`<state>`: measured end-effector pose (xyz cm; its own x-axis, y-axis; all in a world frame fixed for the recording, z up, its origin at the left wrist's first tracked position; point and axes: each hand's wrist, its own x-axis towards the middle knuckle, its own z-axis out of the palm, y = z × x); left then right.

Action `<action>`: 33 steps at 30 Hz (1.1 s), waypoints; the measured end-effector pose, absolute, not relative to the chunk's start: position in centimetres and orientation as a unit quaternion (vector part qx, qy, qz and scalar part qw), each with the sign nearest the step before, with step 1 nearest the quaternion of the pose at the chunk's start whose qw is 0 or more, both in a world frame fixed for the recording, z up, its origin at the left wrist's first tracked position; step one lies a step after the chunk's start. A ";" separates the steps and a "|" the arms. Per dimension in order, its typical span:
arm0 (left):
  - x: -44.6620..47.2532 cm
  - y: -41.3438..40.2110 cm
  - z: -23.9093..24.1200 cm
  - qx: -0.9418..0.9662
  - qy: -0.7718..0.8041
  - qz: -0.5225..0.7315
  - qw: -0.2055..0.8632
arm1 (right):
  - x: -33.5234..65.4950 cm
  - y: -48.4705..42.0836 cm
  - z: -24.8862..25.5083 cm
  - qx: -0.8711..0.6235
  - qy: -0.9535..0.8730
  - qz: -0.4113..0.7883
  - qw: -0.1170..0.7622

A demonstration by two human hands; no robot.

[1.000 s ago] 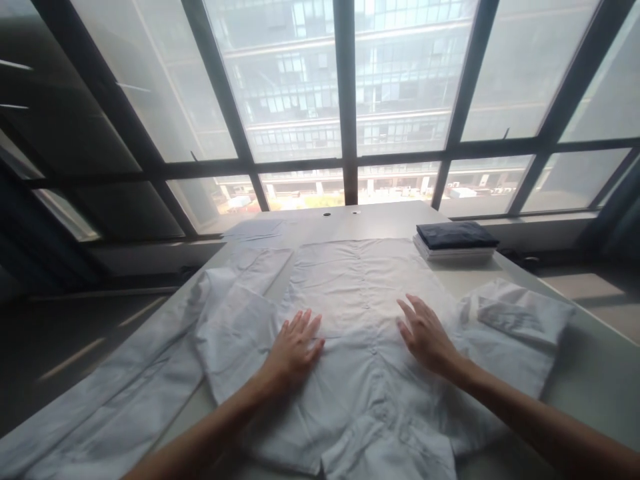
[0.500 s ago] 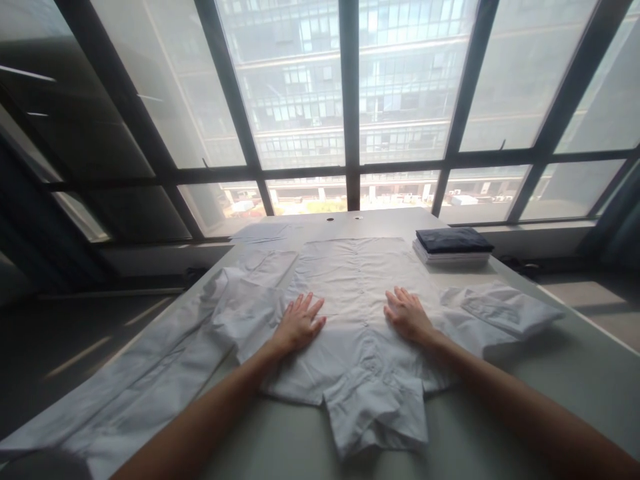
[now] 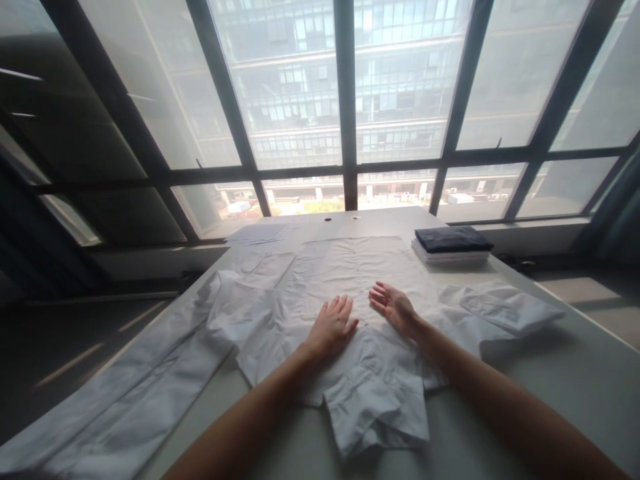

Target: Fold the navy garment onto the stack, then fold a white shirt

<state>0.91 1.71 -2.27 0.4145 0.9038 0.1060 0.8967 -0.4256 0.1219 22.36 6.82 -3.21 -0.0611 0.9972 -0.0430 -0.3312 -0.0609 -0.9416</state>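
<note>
Pressing both palms flat on the shirt (image 3: pixel 350 280), I have my left hand (image 3: pixel 333 327) and right hand (image 3: pixel 395 307) close together near its middle, fingers spread and open, gripping nothing. The shirt lies face down across the table (image 3: pixel 565 380), collar (image 3: pixel 375 407) toward me at 6 o'clock, hem away at 12 o'clock. One sleeve (image 3: pixel 500 307) is bunched at 3 o'clock, the other (image 3: pixel 235 307) folded at 9 o'clock. Judging by the fine creases and the way it drapes, the cloth is thin, light and limp, with no stiffness of its own; it looks likely to slide on the smooth table and to wrinkle under any sideways push. I judge the best hold is a pinch at firmer parts: shoulder seams, collar, cuffs or hem corners, two points at once so it hangs even. Flat palms suit smoothing only. Another white cloth (image 3: pixel 125 400) trails off at 8 o'clock, touching or just beside the left sleeve; I cannot tell which. A folded stack (image 3: pixel 453 243) with a dark top sits at 1 o'clock, apart from the shirt.
</note>
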 end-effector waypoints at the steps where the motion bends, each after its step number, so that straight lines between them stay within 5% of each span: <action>1: 0.5 1.7 -2.5 0.840 0.536 0.078 0.023 | 24.2 7.4 -3.4 -0.417 -0.386 0.605 0.557; 8: -0.3 1.5 -2.7 0.833 0.547 0.080 0.014 | 33.9 9.9 -3.6 -0.502 -0.293 0.529 0.618; 21: -0.8 1.6 -2.2 0.796 0.597 0.098 -0.002 | 32.3 8.8 -3.5 -0.470 -0.400 0.368 0.696; 26: -0.7 1.6 -2.4 0.795 0.600 0.083 -0.006 | 30.2 7.0 -3.6 -0.513 -0.679 0.155 0.502; 30: -0.6 1.7 -2.3 0.794 0.603 0.080 -0.004 | 28.3 5.4 -3.8 -0.540 -0.797 0.090 0.255; 33: -0.5 1.7 -2.2 0.793 0.604 0.081 0.000 | 27.8 4.9 -3.7 -0.548 -0.817 0.070 0.163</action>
<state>-0.50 1.66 -2.20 0.2569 0.9579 0.1281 0.9578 -0.2700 0.0987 27.81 4.91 -3.72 -0.3454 0.9192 0.1893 0.8736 0.3886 -0.2929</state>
